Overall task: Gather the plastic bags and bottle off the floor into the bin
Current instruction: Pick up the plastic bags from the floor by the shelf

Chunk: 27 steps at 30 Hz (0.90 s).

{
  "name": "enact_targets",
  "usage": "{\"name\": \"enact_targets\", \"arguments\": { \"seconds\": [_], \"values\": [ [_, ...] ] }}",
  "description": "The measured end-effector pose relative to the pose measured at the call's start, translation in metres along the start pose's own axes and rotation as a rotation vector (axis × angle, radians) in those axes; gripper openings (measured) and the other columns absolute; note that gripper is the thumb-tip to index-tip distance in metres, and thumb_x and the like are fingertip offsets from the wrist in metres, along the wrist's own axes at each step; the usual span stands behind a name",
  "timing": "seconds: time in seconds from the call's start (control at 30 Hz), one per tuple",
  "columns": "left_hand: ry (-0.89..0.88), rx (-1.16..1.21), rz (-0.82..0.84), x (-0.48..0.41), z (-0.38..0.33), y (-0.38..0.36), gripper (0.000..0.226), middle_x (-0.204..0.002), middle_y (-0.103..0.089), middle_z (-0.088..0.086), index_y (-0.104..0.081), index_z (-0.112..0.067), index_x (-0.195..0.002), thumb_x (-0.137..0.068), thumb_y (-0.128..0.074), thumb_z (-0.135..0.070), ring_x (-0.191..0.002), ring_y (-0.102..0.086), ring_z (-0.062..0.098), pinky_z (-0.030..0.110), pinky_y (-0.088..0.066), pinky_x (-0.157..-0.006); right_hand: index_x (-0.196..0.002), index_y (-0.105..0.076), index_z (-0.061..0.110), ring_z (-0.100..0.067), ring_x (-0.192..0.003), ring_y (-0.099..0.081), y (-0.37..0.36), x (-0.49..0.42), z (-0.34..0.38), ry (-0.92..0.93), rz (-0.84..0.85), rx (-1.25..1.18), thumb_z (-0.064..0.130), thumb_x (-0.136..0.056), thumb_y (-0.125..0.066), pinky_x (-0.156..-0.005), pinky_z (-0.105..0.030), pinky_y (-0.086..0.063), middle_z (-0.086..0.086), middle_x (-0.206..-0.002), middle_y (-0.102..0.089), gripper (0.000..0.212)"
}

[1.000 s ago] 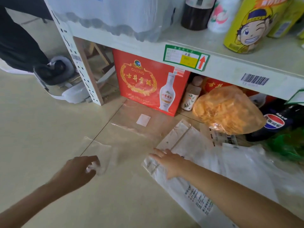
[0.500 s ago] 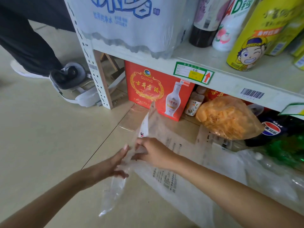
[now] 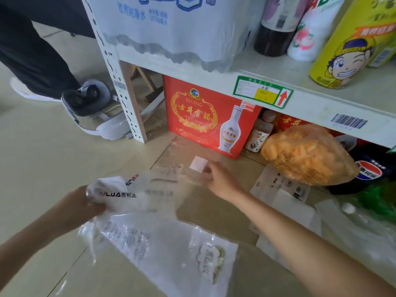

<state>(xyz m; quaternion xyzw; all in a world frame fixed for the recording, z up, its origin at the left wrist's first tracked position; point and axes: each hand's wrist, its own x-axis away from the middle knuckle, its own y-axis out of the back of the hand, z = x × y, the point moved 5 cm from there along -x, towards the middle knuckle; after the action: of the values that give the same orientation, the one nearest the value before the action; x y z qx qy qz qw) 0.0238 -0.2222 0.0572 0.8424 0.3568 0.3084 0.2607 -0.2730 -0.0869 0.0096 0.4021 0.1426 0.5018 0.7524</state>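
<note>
My left hand [image 3: 77, 207] grips a bunch of plastic bags [image 3: 154, 236], white and clear with printed text, which hang from it over the floor. My right hand [image 3: 220, 179] reaches forward with its fingers on a clear plastic bag [image 3: 184, 161] that lies flat on the floor and bears a white sticker [image 3: 198, 164]. More clear and white bags [image 3: 287, 202] lie to the right on the floor. A clear bottle with a white cap [image 3: 353, 213] lies among them at the right. No bin is in view.
A white shelf rack [image 3: 128, 99] stands ahead, with a red liquor box [image 3: 203, 116], a small bottle [image 3: 258, 131], a bag of orange snacks [image 3: 304, 155] and a Pepsi bottle [image 3: 368, 168] beneath it. A headset [image 3: 90, 108] lies at the left, beside a person's dark trouser leg [image 3: 36, 58].
My left hand has taken over the bags and pulled them left and up. My right hand has let go and moved forward onto the clear bag with the sticker.
</note>
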Motion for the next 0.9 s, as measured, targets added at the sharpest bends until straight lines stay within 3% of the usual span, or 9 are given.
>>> {"name": "enact_targets", "arguments": {
  "seconds": [0.17,0.27,0.33,0.43,0.53,0.63,0.77,0.83,0.9],
  "values": [
    [0.080,-0.074,-0.018,0.003,0.000,-0.014,0.016,-0.069,-0.067,0.003,-0.058,-0.032,-0.073,-0.058,-0.057,-0.029,-0.066,-0.062,0.027,0.043,-0.054,-0.071,-0.138,-0.027,0.001,-0.036,-0.134,-0.033,-0.045,0.003,-0.091,-0.240,0.241,0.430,0.011,-0.085,-0.058,-0.107,-0.040,-0.037,-0.020,-0.148,-0.027,0.063],
    [0.065,-0.080,-0.031,-0.001,-0.005,-0.022,0.010,-0.066,-0.065,0.001,-0.056,-0.032,-0.069,-0.067,-0.063,-0.026,-0.062,-0.060,0.024,0.039,-0.052,-0.068,-0.099,-0.065,0.004,-0.030,-0.081,-0.066,-0.052,0.001,-0.082,-0.091,0.071,0.648,0.014,-0.054,-0.087,-0.062,-0.031,-0.056,-0.017,-0.093,-0.067,0.050],
    [0.088,-0.114,-0.038,-0.006,-0.007,-0.024,0.018,-0.061,-0.066,0.007,-0.055,-0.026,-0.064,-0.075,-0.066,-0.016,-0.056,-0.061,0.025,0.036,-0.050,-0.063,-0.088,-0.069,0.006,-0.028,-0.072,-0.068,-0.048,0.004,-0.067,-0.028,0.053,0.764,0.010,-0.061,-0.083,-0.057,-0.030,-0.055,-0.014,-0.084,-0.068,0.031],
    [0.093,-0.096,-0.058,-0.011,-0.015,-0.024,0.010,-0.063,-0.070,0.016,-0.062,-0.018,-0.068,-0.074,-0.061,-0.026,-0.049,-0.063,0.024,0.032,-0.050,-0.059,-0.106,-0.059,0.010,-0.032,-0.108,-0.059,-0.039,0.008,-0.062,-0.051,0.184,0.580,0.006,-0.095,-0.041,-0.085,-0.036,-0.047,-0.016,-0.119,-0.061,0.021],
    [0.068,-0.077,-0.059,-0.011,-0.035,-0.025,0.017,-0.050,-0.065,0.010,-0.063,-0.012,-0.070,-0.083,-0.062,-0.023,-0.050,-0.062,0.023,0.025,-0.043,-0.056,-0.071,-0.049,0.022,-0.031,-0.095,-0.064,-0.006,0.018,-0.038,-0.188,0.060,0.206,0.020,-0.089,-0.053,-0.068,-0.032,-0.041,-0.013,-0.098,-0.068,0.018],
    [0.091,-0.028,-0.101,-0.008,-0.065,-0.019,0.037,-0.047,-0.065,0.011,-0.063,-0.008,-0.068,-0.085,-0.057,-0.040,-0.059,-0.064,0.025,0.026,-0.041,-0.058,-0.093,-0.061,0.009,-0.028,-0.085,-0.066,0.021,0.030,0.011,-0.075,-0.053,-0.098,0.024,-0.087,-0.059,-0.072,-0.036,-0.049,-0.010,-0.091,-0.070,0.017],
    [0.028,0.040,-0.017,0.005,-0.117,-0.035,0.070,-0.084,-0.072,0.012,-0.064,-0.018,-0.089,-0.063,-0.034,-0.076,-0.080,-0.067,0.029,0.042,-0.052,-0.083,-0.095,-0.063,-0.004,0.003,-0.077,-0.063,0.011,0.077,0.093,0.162,0.221,-0.379,0.004,-0.087,-0.060,-0.076,-0.017,-0.051,-0.002,-0.089,-0.063,0.011],
    [-0.131,-0.140,0.018,0.015,-0.148,-0.050,0.068,-0.102,-0.068,0.014,-0.058,-0.023,-0.106,-0.065,-0.038,-0.073,-0.091,-0.065,0.035,0.045,-0.051,-0.086,-0.110,-0.059,-0.004,-0.027,-0.099,-0.064,-0.003,0.097,0.115,0.152,0.359,-0.416,-0.001,-0.089,-0.055,-0.083,-0.037,-0.056,-0.013,-0.118,-0.055,0.022],
    [-0.301,-0.375,-0.033,0.020,-0.167,-0.059,0.055,-0.092,-0.066,0.013,-0.052,-0.027,-0.104,-0.062,-0.066,-0.060,-0.079,-0.066,0.037,0.043,-0.054,-0.072,-0.121,-0.055,-0.005,-0.040,-0.119,-0.051,-0.002,0.107,0.119,0.164,0.373,-0.345,0.000,-0.090,-0.055,-0.097,-0.043,-0.046,-0.022,-0.135,-0.047,0.032]
  ]
}}
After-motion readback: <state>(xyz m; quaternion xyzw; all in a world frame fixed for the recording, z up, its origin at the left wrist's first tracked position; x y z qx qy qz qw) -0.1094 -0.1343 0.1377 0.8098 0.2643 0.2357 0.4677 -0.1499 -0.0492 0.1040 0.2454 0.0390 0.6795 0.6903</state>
